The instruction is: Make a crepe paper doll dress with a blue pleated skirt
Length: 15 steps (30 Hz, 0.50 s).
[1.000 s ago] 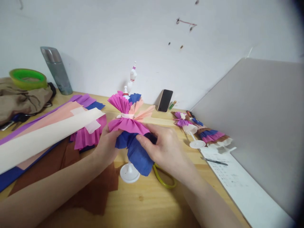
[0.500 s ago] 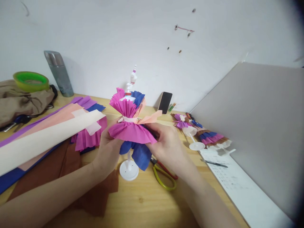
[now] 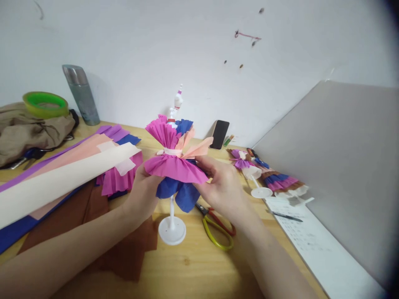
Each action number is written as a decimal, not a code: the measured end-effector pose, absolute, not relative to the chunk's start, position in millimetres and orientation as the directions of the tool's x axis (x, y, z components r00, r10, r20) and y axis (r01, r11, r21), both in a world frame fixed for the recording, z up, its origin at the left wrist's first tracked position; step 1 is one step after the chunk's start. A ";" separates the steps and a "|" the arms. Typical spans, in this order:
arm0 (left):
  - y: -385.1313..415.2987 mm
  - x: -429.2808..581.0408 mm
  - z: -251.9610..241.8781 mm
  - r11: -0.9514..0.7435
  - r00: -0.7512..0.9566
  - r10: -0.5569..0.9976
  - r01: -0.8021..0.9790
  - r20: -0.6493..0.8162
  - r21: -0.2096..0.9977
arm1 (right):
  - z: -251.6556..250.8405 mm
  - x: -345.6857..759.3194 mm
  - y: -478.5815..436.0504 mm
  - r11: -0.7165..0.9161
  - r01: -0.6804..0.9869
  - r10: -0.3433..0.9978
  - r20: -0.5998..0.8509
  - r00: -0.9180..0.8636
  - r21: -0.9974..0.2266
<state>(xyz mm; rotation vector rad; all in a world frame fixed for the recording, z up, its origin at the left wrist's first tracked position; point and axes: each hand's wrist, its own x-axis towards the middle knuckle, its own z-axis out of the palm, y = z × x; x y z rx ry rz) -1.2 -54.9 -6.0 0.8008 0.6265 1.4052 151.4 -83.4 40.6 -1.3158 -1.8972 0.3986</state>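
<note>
In front of me a small white figure on a stand [image 3: 172, 231] is dressed in a crepe paper dress [image 3: 174, 169]. The dress has magenta, blue and peach layers, tied at the waist with a pale band [image 3: 172, 152]. My left hand [image 3: 144, 194] grips the skirt from the left, its fingertips hidden under the magenta frill. On the other side my right hand [image 3: 220, 182] pinches the skirt's edge between thumb and fingers. The blue layer [image 3: 188, 197] hangs below the magenta one. Red-and-yellow-handled scissors [image 3: 218, 228] lie beside the stand.
Crepe paper sheets [image 3: 62, 185] and brown paper [image 3: 124, 253] cover the left. Behind them stand a bottle [image 3: 82, 97] and a green tape roll [image 3: 45, 104] on tan cloth. A phone [image 3: 220, 134] leans on the wall. Another dressed figure [image 3: 282, 182], a pen [image 3: 287, 216] and written paper [image 3: 311, 245] lie right.
The figure has tipped slightly, its base showing more and nearer me. My hands keep their grip on the skirt. The whole view has shifted a little.
</note>
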 end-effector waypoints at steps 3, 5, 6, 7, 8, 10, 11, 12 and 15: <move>-50.2 -4.4 -7.2 0.023 0.122 0.991 -0.603 0.063 0.797 | 40.2 157.2 -80.2 0.450 0.643 0.878 0.439 -0.192 -0.619; -48.2 -5.7 -7.3 0.039 0.141 0.988 -0.603 0.059 0.797 | 40.2 160.4 -78.6 0.452 0.654 0.877 0.433 -0.205 -0.606; -47.6 -5.9 -6.8 0.045 0.154 0.986 -0.598 0.060 0.800 | 40.0 161.5 -78.0 0.447 0.659 0.880 0.429 -0.203 -0.605; -47.3 -5.8 -6.1 0.051 0.166 0.984 -0.594 0.060 0.803 | 39.7 162.2 -77.5 0.436 0.663 0.885 0.423 -0.194 -0.609; -47.1 -5.5 -5.3 0.060 0.178 0.982 -0.591 0.057 0.804 | 39.2 162.6 -77.0 0.421 0.665 0.892 0.414 -0.180 -0.617; -47.1 -4.5 -3.7 0.084 0.198 0.979 -0.602 0.046 0.794 | 37.6 162.7 -75.8 0.385 0.669 0.907 0.396 -0.146 -0.635; -47.0 -3.9 -3.3 0.095 0.203 0.978 -0.612 0.040 0.785 | 36.7 162.5 -75.1 0.373 0.670 0.912 0.388 -0.135 -0.642; -46.8 -3.5 -3.1 0.103 0.207 0.978 -0.622 0.037 0.776 | 35.7 162.4 -74.3 0.369 0.670 0.914 0.385 -0.133 -0.645; -44.8 -3.9 -4.6 0.123 0.241 0.970 -0.623 0.040 0.772 | 34.1 162.2 -72.4 0.379 0.663 0.912 0.381 -0.151 -0.646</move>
